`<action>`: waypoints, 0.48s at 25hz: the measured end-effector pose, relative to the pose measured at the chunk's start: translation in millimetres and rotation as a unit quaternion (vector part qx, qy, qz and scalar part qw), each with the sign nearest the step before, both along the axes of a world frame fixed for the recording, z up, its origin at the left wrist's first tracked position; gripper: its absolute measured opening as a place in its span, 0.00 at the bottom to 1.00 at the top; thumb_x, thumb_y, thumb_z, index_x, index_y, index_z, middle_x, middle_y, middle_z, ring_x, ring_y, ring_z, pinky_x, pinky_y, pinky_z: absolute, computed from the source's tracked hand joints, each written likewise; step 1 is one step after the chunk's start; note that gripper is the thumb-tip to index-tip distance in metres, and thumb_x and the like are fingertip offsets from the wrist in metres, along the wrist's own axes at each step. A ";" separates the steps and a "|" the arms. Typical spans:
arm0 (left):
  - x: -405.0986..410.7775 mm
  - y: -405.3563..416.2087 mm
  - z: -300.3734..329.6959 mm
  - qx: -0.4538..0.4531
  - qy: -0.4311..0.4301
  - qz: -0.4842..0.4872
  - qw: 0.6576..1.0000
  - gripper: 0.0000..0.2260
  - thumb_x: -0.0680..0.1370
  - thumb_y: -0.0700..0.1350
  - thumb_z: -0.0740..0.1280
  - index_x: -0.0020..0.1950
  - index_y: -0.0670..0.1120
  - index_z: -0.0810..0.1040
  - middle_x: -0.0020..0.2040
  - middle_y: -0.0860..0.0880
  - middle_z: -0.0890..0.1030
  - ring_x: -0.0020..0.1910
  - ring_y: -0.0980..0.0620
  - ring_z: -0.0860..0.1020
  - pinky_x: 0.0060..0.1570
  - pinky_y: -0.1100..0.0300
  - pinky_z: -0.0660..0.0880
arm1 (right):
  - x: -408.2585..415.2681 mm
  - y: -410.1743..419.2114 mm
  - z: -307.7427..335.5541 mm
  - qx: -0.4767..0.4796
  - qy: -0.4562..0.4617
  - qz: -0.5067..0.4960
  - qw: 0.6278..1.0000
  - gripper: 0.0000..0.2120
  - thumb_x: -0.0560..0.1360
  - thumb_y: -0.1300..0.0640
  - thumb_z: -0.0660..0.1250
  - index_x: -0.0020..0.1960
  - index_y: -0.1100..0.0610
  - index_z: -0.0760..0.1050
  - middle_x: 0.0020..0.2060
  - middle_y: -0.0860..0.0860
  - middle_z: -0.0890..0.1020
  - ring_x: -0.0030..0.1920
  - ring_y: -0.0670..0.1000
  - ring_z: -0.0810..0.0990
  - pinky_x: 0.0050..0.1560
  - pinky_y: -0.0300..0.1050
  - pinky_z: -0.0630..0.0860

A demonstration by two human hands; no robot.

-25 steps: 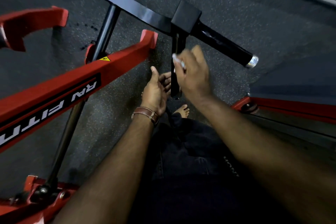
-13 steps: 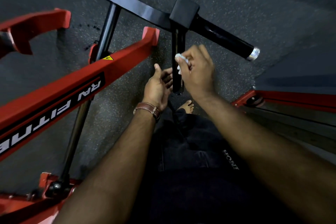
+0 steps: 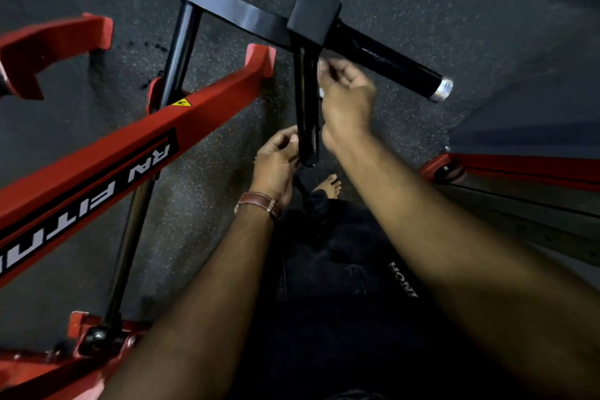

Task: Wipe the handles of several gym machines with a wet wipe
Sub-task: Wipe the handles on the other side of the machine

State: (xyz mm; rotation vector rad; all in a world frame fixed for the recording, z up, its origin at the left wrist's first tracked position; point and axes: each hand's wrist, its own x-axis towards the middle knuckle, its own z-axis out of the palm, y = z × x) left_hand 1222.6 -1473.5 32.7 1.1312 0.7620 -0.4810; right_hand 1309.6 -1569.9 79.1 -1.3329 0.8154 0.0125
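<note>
Wet wipe (image 3: 321, 93) showed only as a small white scrap at the inner edge of the right hand (image 3: 347, 101), pinched in curled fingers against the right side of the vertical black handle (image 3: 306, 107). Compared with half a second before, that hand had travelled up the handle: it had been near the middle of the bar and now sat close under the square black block (image 3: 314, 14) where the handle met the crossbar. Less of the wipe could be seen than before, so how it was folded could not be told. The left hand (image 3: 276, 162) had moved from slightly apart to the lower end of the handle, its fingers curled at the bar's left side near the tip; whether it truly held the bar or only touched it was unclear, and the picture was blurred there. The horizontal black handle (image 3: 386, 65) with its silver cap (image 3: 442, 90) stood untouched just beyond the right hand. Judging by this, an upward stroke along the vertical handle was about complete, with its far and left faces perhaps still unwiped and the horizontal one likely to follow.
</note>
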 end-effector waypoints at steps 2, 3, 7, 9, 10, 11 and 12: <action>0.0 -0.8 -2.9 0.011 -0.009 0.006 1.000 0.09 0.82 0.33 0.61 0.59 0.40 0.77 0.34 0.57 0.81 0.29 0.64 0.76 0.31 0.71 0.72 | -36.1 -4.3 2.9 -0.071 0.018 0.060 0.996 0.02 0.75 0.67 0.71 0.46 0.63 0.81 0.39 0.51 0.84 0.40 0.42 0.82 0.46 0.36 0.79; -0.3 -0.4 -4.3 0.015 -0.012 0.012 1.000 0.09 0.82 0.32 0.61 0.58 0.41 0.78 0.35 0.57 0.81 0.30 0.64 0.76 0.31 0.71 0.72 | -57.8 -7.3 5.1 -0.071 0.044 0.088 0.993 0.03 0.75 0.68 0.71 0.47 0.63 0.81 0.40 0.51 0.84 0.40 0.41 0.82 0.47 0.37 0.80; -1.5 3.4 -8.3 0.003 -0.009 0.032 0.999 0.08 0.80 0.34 0.65 0.50 0.44 0.82 0.48 0.41 0.77 0.42 0.53 0.75 0.42 0.65 0.74 | -31.2 -5.8 -3.2 0.079 0.100 0.016 0.992 0.10 0.76 0.71 0.67 0.46 0.58 0.81 0.41 0.51 0.84 0.42 0.44 0.83 0.49 0.38 0.80; -1.9 3.5 -9.2 -0.001 -0.003 0.032 0.999 0.08 0.80 0.34 0.66 0.48 0.45 0.82 0.48 0.41 0.76 0.42 0.52 0.74 0.45 0.61 0.72 | -1.2 -0.2 -7.6 0.143 0.065 -0.036 0.987 0.10 0.77 0.71 0.65 0.46 0.58 0.79 0.42 0.53 0.83 0.44 0.48 0.82 0.55 0.44 0.80; -1.4 3.8 -9.8 -0.003 0.000 0.030 1.000 0.08 0.80 0.34 0.65 0.48 0.44 0.82 0.47 0.41 0.77 0.42 0.52 0.75 0.45 0.60 0.72 | -2.5 -0.3 -10.6 0.118 0.059 -0.028 0.991 0.10 0.78 0.71 0.65 0.46 0.58 0.79 0.41 0.52 0.83 0.43 0.46 0.82 0.54 0.43 0.80; -0.5 3.6 -10.3 -0.005 0.001 0.028 1.000 0.08 0.80 0.33 0.65 0.48 0.44 0.81 0.47 0.41 0.79 0.43 0.51 0.77 0.46 0.60 0.74 | -14.7 -3.5 -15.6 0.058 0.069 0.008 0.996 0.10 0.77 0.70 0.66 0.47 0.57 0.80 0.41 0.50 0.83 0.41 0.43 0.82 0.51 0.40 0.79; 0.4 3.8 -11.2 -0.008 -0.001 0.025 1.000 0.08 0.80 0.33 0.64 0.47 0.43 0.81 0.48 0.40 0.80 0.45 0.49 0.78 0.48 0.59 0.75 | -36.8 -7.8 -19.5 -0.011 0.087 0.061 0.994 0.08 0.77 0.70 0.67 0.48 0.59 0.82 0.41 0.48 0.84 0.40 0.41 0.82 0.49 0.37 0.78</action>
